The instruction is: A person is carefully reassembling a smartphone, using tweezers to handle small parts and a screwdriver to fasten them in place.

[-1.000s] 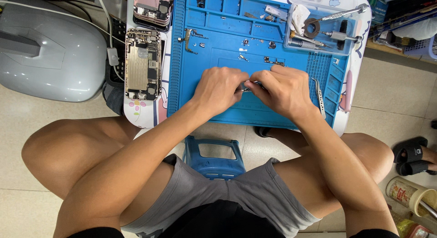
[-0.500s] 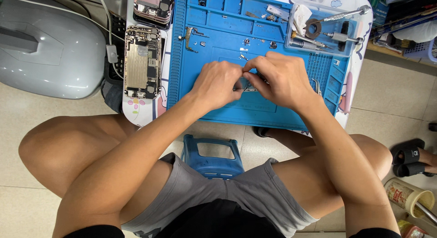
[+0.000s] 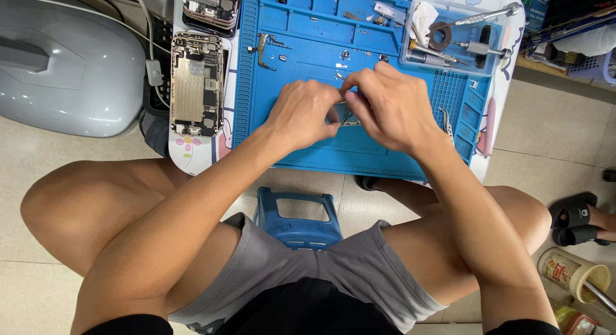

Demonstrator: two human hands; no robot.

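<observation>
Grip: both hands pinch one small metal part (image 3: pixel 342 115) between them; left hand (image 3: pixel 301 110) closed on its left edge, right hand (image 3: pixel 391 104) curled over the right, fingertips (image 3: pixel 351 99) pressing from above.
Head view, where it sits: part held just above the blue work mat (image 3: pixel 308 66), near its middle, mostly hidden by the fingers.
Feel, my read: light, thin, stiff but bendable, easily damaged; looks slippery, bare metal.
Best hold, my read: by the edges, fingertips only, no squeeze on the flat face.
Around it: loose screws (image 3: pixel 345 54) on the mat, tweezers (image 3: pixel 447 123) just beside the right hand, opened phone (image 3: pixel 196 85) left of the mat, tool tray (image 3: pixel 459 37) at top right.
</observation>
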